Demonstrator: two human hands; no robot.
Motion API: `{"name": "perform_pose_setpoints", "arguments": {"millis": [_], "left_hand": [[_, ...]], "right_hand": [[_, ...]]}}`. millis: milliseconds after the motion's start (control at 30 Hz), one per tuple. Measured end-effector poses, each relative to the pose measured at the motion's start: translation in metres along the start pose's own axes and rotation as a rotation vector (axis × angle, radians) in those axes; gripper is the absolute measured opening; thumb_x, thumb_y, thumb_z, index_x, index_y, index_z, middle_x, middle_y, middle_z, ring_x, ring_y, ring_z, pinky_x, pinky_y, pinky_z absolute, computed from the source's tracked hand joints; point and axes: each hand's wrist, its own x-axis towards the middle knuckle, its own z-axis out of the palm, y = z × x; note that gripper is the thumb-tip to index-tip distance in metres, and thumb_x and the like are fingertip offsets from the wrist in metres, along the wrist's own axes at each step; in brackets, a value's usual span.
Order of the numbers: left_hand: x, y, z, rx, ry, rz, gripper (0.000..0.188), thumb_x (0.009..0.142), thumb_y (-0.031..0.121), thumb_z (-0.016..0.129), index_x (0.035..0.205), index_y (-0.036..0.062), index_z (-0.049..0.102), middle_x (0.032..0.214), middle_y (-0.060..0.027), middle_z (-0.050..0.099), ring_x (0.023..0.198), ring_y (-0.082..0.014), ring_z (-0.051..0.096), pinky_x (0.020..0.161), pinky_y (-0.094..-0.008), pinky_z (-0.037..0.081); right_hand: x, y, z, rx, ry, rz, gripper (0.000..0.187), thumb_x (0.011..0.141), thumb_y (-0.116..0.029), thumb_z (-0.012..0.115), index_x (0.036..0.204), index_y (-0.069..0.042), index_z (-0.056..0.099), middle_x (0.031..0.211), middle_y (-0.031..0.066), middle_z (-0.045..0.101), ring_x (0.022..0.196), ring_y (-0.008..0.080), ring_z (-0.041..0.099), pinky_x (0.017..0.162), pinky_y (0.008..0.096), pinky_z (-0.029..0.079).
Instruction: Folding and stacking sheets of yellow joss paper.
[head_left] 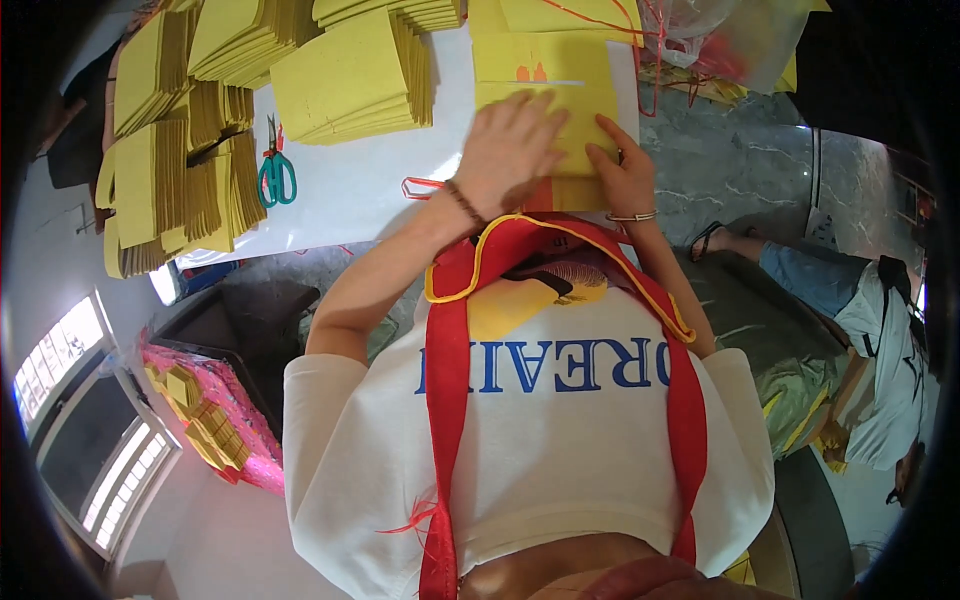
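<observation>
A yellow paper sheet or packet point(590, 150) with small orange marks near a slit lies at the table's front edge, below my chest. My left hand point(515, 145) is spread palm down across it, fingers extended toward the slit. At its right edge rests my right hand point(628, 178), thumb and forefinger apart on the paper, the other fingers partly hidden. Another yellow piece point(540, 60) lies just beyond. A red string loop point(422, 187) sits beside my left wrist. Further left are scissors point(276, 178) with teal handles, lying on the white tabletop point(350, 180).
Several stacks of folded yellow paper point(350, 78) cover the table's left and far side. A clear plastic bag point(725, 45) and red string lie at far right. A dark bin point(240, 325) stands below left. Another person point(880, 320) is at the right.
</observation>
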Motion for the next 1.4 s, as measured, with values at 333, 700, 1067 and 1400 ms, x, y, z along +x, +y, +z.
{"name": "perform_pose_setpoints", "arguments": {"millis": [333,700,1067,1400], "left_hand": [[-0.004,0.001,0.035,-0.050,-0.129,-0.047,0.064,0.074,0.037,0.064,0.128,0.0114,0.041,0.132,-0.0130,0.038,0.121,-0.0307,0.035,0.098,-0.0462,0.029],[-0.004,-0.004,0.030,-0.094,-0.110,0.095,0.062,0.072,0.035,0.063,0.123,0.0057,0.046,0.125,-0.0145,0.044,0.112,-0.0309,0.042,0.090,-0.0438,0.035],[0.011,0.004,-0.007,0.044,-0.188,0.029,0.048,0.071,0.019,0.053,0.115,-0.0003,0.051,0.110,-0.0147,0.056,0.095,-0.0260,0.055,0.072,-0.0356,0.045],[-0.042,-0.143,-0.111,0.469,0.220,-0.071,0.053,0.068,0.011,0.059,0.120,0.0104,0.049,0.119,-0.0054,0.054,0.103,-0.0207,0.053,0.080,-0.0349,0.042]], "right_hand": [[-0.020,-0.027,0.002,-0.863,0.169,-0.528,0.052,0.082,-0.035,0.055,0.127,-0.012,0.046,0.136,0.0120,0.037,0.123,0.0255,0.039,0.097,0.0512,0.028],[-0.016,0.001,0.008,-0.872,-0.078,-0.412,0.057,0.090,-0.045,0.035,0.134,-0.009,0.035,0.143,0.0053,0.027,0.133,0.0232,0.023,0.100,0.0631,0.010],[0.021,-0.050,-0.024,0.154,0.008,-0.127,0.053,0.097,-0.040,0.024,0.130,-0.001,0.040,0.130,0.0107,0.045,0.123,0.0203,0.040,0.101,0.0358,0.029],[0.042,-0.099,0.079,0.472,-0.370,0.029,0.047,0.094,-0.034,0.036,0.131,-0.006,0.039,0.133,0.0074,0.041,0.121,0.0212,0.042,0.095,0.0331,0.036]]}}
